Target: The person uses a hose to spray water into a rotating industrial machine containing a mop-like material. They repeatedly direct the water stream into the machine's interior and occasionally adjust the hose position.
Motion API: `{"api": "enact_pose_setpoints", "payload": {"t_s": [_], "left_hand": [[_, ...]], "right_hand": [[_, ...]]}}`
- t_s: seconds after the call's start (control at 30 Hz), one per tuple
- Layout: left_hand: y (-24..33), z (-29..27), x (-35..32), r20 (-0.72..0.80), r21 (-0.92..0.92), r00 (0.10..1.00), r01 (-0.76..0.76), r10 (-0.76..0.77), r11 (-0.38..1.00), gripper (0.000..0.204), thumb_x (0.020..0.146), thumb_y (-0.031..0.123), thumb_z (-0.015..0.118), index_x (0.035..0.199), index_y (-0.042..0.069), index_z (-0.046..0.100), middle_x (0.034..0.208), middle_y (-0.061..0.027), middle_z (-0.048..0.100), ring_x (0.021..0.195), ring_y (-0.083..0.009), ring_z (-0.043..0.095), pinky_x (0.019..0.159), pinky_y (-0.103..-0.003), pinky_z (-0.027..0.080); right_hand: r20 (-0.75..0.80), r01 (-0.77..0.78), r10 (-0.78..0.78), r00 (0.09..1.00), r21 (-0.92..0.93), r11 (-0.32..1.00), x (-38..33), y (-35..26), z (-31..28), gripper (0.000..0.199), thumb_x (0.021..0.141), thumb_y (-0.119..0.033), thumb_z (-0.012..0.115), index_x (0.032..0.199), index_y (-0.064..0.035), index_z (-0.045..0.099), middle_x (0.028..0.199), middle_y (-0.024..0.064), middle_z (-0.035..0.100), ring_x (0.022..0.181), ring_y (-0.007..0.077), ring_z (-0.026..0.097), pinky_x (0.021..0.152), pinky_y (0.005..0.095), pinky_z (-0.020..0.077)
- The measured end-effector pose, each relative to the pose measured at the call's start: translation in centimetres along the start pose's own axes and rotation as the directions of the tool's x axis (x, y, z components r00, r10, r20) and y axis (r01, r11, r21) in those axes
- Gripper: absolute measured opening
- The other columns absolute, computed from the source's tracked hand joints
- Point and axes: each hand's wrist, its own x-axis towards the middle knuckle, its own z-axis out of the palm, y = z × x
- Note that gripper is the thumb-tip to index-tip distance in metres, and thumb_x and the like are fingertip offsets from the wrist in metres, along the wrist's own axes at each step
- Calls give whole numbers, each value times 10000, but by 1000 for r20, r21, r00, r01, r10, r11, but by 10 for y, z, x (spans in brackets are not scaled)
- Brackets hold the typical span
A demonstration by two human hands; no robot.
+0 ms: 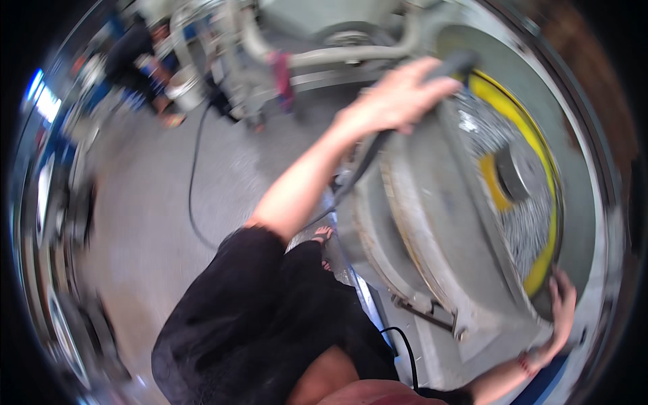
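Note:
To my right, a round drum with a yellow rim (545, 152) sits inside a grey metal housing (432, 196). Silvery, shiny material (530, 233), its exact kind unclear, fills the drum around a grey central hub (518, 174). My left hand (401, 94) reaches over the housing's far side, blurred by motion, with its fingers closed around the end of a black hose (364, 165). The hose trails down from this hand beside the housing. At the drum's near right edge, my right hand (564, 304) has its fingers curled against the rim.
A hinge bracket (425, 314) juts from the housing near my legs. Thin dark cable (194, 182) lies across the grey floor (148, 223). Another person (131, 61) bends near a white bucket (184, 89) at far left. Pipe framing (331, 55) with a red cloth (281, 77) stands ahead.

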Motion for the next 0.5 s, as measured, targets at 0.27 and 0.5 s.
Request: {"api": "enact_pose_setpoints", "payload": {"t_s": [0.27, 0.5], "left_hand": [[6, 2, 9, -18, -43, 1000, -22, 21, 999, 466, 967, 405, 517, 1227, 19, 512, 530, 9, 417, 383, -90, 403, 364, -248, 356], [11, 4, 10, -14, -64, 999, -41, 40, 997, 449, 982, 362, 491, 1252, 4, 493, 572, -5, 434, 393, -90, 404, 366, -239, 353]], "right_hand": [[-80, -91, 98, 992, 93, 991, 2, -38, 1, 313, 895, -47, 605, 1194, 44, 594, 971, 198, 675, 859, 182, 633, 826, 317, 489], [-108, -117, 125, 986, 78, 990, -4, -44, -6, 309, 900, -93, 620, 1185, 25, 615, 951, 201, 677, 779, 224, 621, 765, 340, 482]]}}
